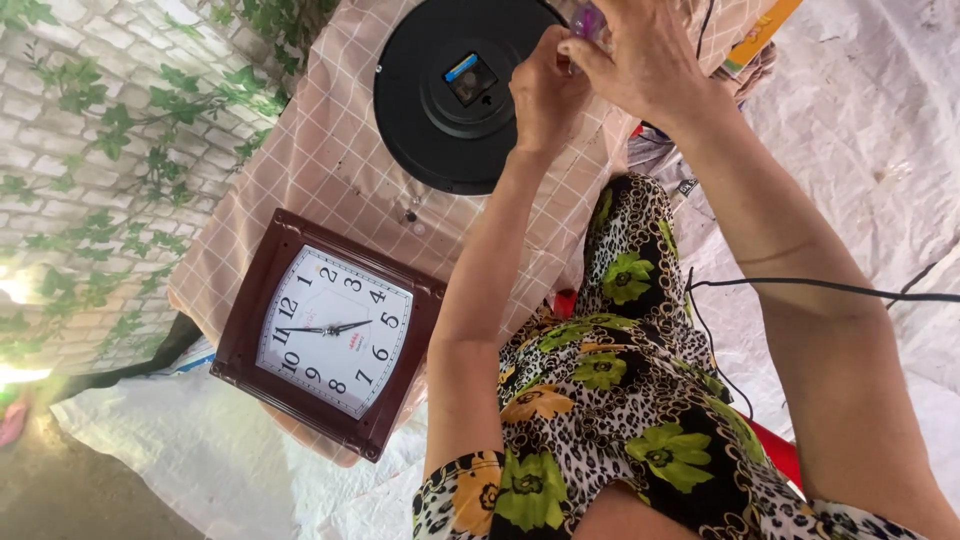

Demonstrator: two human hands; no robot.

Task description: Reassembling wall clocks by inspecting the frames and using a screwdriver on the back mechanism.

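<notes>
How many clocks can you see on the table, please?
2. A square brown-framed clock lies face up near the table's front edge. A round black clock lies face down further back, beside the left hand and right hand. None seems hidden.

Bare forearms; short-sleeved leopard-print garment (640, 420) with green, orange flowers.

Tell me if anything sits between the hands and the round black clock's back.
Nothing visible does. The left hand and right hand meet right at the edge of the round black clock; the square brown clock lies apart, lower on the checked cloth.
</notes>
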